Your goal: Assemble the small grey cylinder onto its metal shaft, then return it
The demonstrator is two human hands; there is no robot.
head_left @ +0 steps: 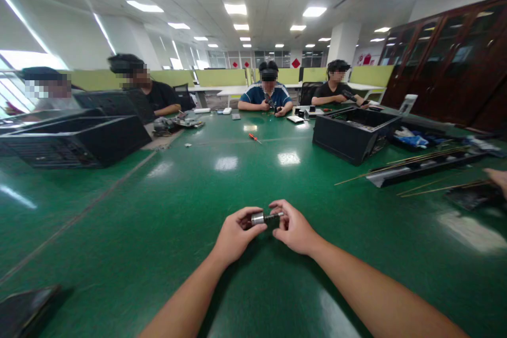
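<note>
My left hand (240,232) grips a small silver metal cylinder with a dark, ridged shaft (258,218) between thumb and fingers. The part lies roughly level, just above the green tabletop, its thin pale tip pointing right. Around that tip curves my right hand (295,228), with thumb and forefinger apart. Whether its inner fingers touch the tip is hard to see. What the part is exactly does not show.
Beyond my hands an orange-handled screwdriver (253,138) lies on the green table (190,185). Black computer cases stand at left (79,140) and right (352,134). Long thin rods (412,160) stick out at right, near another person's hand (497,179). Several people sit around the table.
</note>
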